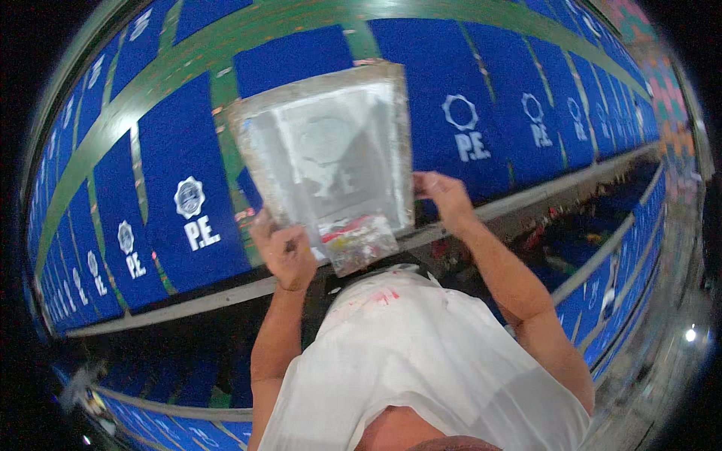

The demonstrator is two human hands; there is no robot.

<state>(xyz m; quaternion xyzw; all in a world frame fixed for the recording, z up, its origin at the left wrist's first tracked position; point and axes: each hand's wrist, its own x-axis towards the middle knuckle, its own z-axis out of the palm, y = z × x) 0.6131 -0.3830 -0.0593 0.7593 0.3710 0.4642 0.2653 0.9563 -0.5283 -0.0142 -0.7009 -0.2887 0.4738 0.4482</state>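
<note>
Head-worn fisheye, facing steeply downward, close above the white shirt [406, 338], very wide

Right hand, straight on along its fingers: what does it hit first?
The right hand would likely meet the right edge of the screen first. The two look about touching there, but depth is unclear from this one view.
</note>
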